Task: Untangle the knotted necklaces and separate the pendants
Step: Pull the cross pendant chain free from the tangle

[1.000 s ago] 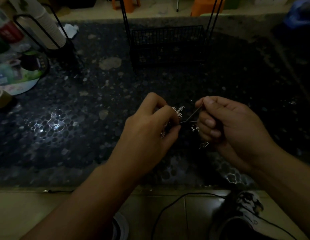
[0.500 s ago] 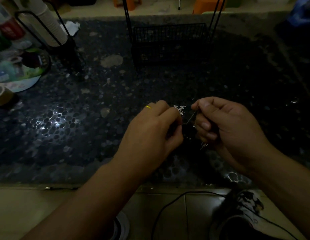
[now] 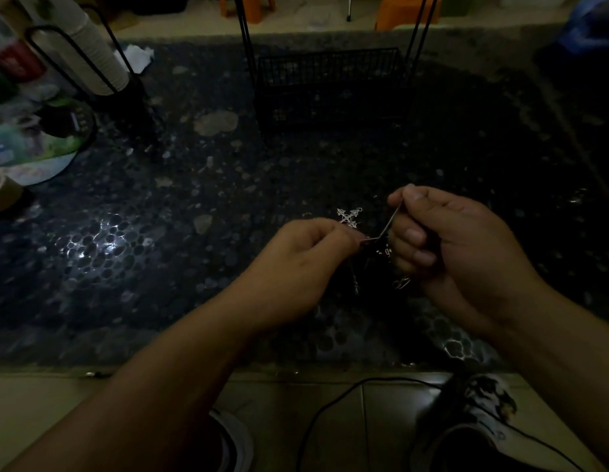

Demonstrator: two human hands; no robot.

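1. Necklaces (image 3: 381, 248): a knotted bundle of thin chain, held in the air between both hands, near the front edge of the dark pebble-patterned counter (image 3: 201, 206). Most of the bundle is lost in shadow; how many chains it holds cannot be told.
2. Cross pendant (image 3: 349, 217): silver, ornate, showing just above the left hand's knuckles. It sits clear of the knot, probably so it stays in sight while the chain is worked.
3. Left hand (image 3: 303, 264): fingers curled, fingertips pinching one end of a taut strand (image 3: 386, 226). The pinch likely anchors the knot so the other hand can pull against it.
4. Right hand (image 3: 452, 240): thumb and forefinger closed narrowly on the strand's upper end, remaining fingers curled in. The strand runs straight between the two pinches, which suggests tension applied to draw a loop out.
5. Clasp or small pendant (image 3: 401, 282): hangs below the right hand; which it is cannot be told.
6. Wire basket (image 3: 330, 83): black, on the far centre of the counter.
7. Stack of cups (image 3: 92, 56): far left, held in a black wire stand.
8. Round printed disc (image 3: 34, 148): far left; its print is blurred.
9. Tape roll (image 3: 0, 192): left edge.
10. Writing: none legible anywhere.
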